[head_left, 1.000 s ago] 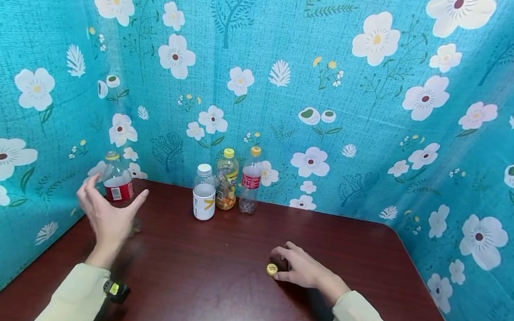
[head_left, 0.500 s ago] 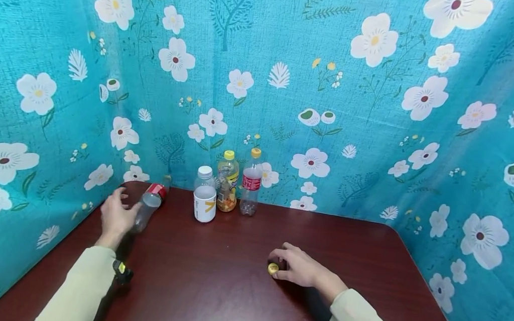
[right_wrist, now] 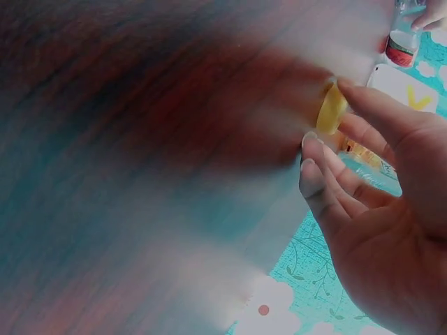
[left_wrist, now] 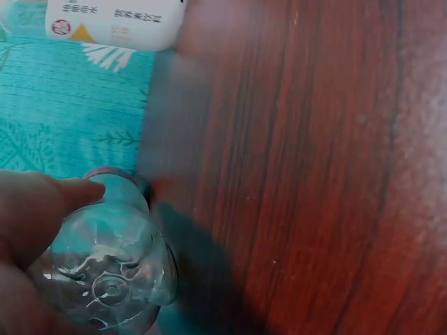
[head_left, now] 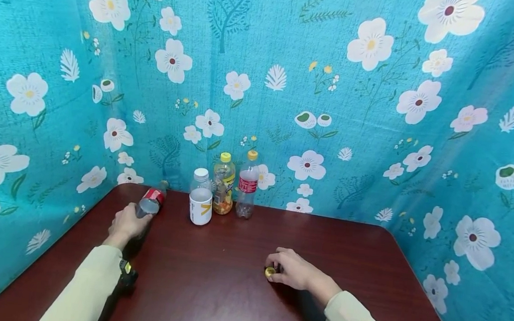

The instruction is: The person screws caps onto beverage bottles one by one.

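A clear plastic soda bottle with a red label lies tilted at the back left of the table. My left hand grips it near its base. Close up in the left wrist view, the bottle's moulded base faces the camera, and a finger lies along its side. Toward the right of the table, my right hand pinches a small yellow bottle cap at the tabletop. In the right wrist view the cap sits at the thumb, with the other fingers curved below it.
Along the back edge stand a white-capped bottle with a white label, a yellow-capped bottle and a red-labelled bottle with an orange-yellow cap. A blue floral curtain surrounds the dark wooden table.
The soda bottle has gone from upright beside my left hand to lying over, its neck toward the back. My left hand has followed and taken hold of it. My right hand has hardly moved.
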`<state>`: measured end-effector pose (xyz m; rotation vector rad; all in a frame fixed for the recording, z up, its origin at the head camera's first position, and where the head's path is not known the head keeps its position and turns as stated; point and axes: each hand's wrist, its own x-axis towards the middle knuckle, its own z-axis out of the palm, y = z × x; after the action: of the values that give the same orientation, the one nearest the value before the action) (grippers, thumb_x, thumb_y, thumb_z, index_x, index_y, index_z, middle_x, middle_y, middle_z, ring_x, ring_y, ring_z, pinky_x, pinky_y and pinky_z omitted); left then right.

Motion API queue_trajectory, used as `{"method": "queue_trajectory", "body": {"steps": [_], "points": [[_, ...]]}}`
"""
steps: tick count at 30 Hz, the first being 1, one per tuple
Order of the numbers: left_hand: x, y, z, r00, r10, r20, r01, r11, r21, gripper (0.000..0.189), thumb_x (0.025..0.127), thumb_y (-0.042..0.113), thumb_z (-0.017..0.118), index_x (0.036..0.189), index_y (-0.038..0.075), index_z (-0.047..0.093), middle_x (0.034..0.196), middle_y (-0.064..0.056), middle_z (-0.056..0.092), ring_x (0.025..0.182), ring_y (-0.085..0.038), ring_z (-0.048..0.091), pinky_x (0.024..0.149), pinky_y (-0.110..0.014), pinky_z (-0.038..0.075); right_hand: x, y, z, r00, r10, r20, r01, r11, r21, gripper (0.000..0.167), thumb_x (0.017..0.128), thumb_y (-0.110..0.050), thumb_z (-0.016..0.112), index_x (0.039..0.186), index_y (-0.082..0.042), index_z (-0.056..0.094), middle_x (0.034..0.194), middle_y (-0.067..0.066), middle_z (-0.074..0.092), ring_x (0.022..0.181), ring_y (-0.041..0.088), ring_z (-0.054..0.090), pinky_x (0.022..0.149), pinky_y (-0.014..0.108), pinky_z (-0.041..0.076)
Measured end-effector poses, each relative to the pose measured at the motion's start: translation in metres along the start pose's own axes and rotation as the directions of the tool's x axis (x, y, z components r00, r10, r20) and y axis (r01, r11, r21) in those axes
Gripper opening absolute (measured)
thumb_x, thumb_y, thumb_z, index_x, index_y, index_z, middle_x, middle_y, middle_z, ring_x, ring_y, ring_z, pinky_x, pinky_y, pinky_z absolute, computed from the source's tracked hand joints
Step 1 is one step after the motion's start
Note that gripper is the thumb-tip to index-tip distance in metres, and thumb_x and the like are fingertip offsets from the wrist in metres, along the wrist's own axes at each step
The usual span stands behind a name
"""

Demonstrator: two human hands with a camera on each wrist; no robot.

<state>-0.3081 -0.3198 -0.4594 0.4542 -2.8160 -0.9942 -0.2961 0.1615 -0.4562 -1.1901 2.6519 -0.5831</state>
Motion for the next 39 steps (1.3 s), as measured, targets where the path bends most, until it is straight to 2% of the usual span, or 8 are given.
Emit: {"method": "queue_trajectory", "body": {"steps": [4,7,11,18,23,29,34,39], "points": [[-0.001,0.004,-0.003,1.000,0.018,-0.001,-0.018,0.999,-0.041,0.068,0.102,0.032,0.058,0.142,-0.016,0.031,0.127,-0.039,0.047,0.109,-0.051,0.051,0.093,-0.068,0.044,-0.001,0.001,-0.001,1.000,0.000,-0.010,0.000,0.999,-0.038,0.009,0.093,-0.014,0.075,0.102,-0.012,0.073,0.093,-0.002,0.061,0.088,0.017,0.054,0.074,0.029,0.047],[-0.002,0.008,-0.003,0.999,0.052,-0.007,-0.053,0.991,-0.126,0.067,0.105,0.026,0.054,0.145,-0.018,0.023,0.132,-0.040,0.044,0.114,-0.051,0.049,0.100,-0.067,0.043,-0.001,0.002,-0.001,1.000,0.003,-0.013,-0.004,0.998,-0.062,0.007,0.093,-0.013,0.075,0.099,-0.012,0.072,0.090,-0.003,0.060,0.085,0.014,0.052,0.075,0.030,0.047],[-0.005,0.016,-0.005,0.996,0.091,-0.015,-0.092,0.968,-0.235,0.078,0.104,0.021,0.059,0.152,-0.016,0.010,0.142,-0.041,0.035,0.125,-0.054,0.043,0.107,-0.068,0.037,-0.002,0.000,-0.002,1.000,-0.013,-0.012,0.012,0.999,-0.053,0.009,0.094,-0.010,0.073,0.103,-0.010,0.072,0.092,-0.001,0.064,0.086,0.016,0.054,0.077,0.031,0.048],[-0.011,0.030,-0.010,0.984,0.176,-0.006,-0.167,0.923,-0.346,0.088,0.098,0.018,0.068,0.158,-0.004,0.007,0.147,-0.034,0.036,0.129,-0.051,0.044,0.108,-0.068,0.037,-0.006,-0.002,-0.002,0.998,-0.051,-0.030,0.051,0.998,-0.027,0.017,0.096,-0.001,0.067,0.108,-0.007,0.076,0.102,0.003,0.070,0.093,0.019,0.060,0.079,0.030,0.054],[-0.015,0.036,-0.013,0.983,0.182,0.015,-0.164,0.917,-0.363,0.095,0.097,0.019,0.069,0.160,0.001,0.001,0.149,-0.034,0.033,0.133,-0.051,0.040,0.107,-0.069,0.036,-0.007,-0.001,-0.004,0.999,-0.019,-0.047,0.018,1.000,-0.016,0.017,0.092,-0.004,0.073,0.108,-0.007,0.076,0.103,0.004,0.068,0.092,0.019,0.061,0.078,0.028,0.055],[-0.018,0.041,-0.010,0.985,0.175,0.006,-0.162,0.921,-0.354,0.094,0.097,0.029,0.071,0.159,0.003,0.006,0.152,-0.034,0.032,0.135,-0.053,0.044,0.105,-0.067,0.040,-0.007,0.000,-0.010,0.997,-0.018,-0.074,0.018,1.000,-0.002,0.017,0.090,-0.002,0.075,0.106,-0.007,0.075,0.101,0.003,0.067,0.091,0.020,0.061,0.076,0.028,0.055],[-0.023,0.050,-0.010,0.979,0.204,-0.002,-0.191,0.915,-0.355,0.092,0.096,0.034,0.073,0.157,0.005,0.010,0.151,-0.032,0.035,0.133,-0.053,0.048,0.103,-0.064,0.043,-0.006,0.000,-0.017,0.995,-0.017,-0.099,0.017,1.000,0.002,0.019,0.090,0.000,0.075,0.107,-0.006,0.074,0.099,0.003,0.067,0.090,0.020,0.061,0.076,0.028,0.056],[-0.030,0.061,-0.010,0.969,0.249,-0.010,-0.235,0.901,-0.364,0.090,0.096,0.031,0.073,0.156,0.005,0.012,0.151,-0.031,0.037,0.133,-0.052,0.049,0.103,-0.062,0.044,-0.005,0.000,-0.023,0.993,-0.014,-0.117,0.015,1.000,0.006,0.019,0.090,0.000,0.075,0.108,-0.006,0.073,0.099,0.002,0.067,0.090,0.019,0.063,0.076,0.027,0.057]]}}
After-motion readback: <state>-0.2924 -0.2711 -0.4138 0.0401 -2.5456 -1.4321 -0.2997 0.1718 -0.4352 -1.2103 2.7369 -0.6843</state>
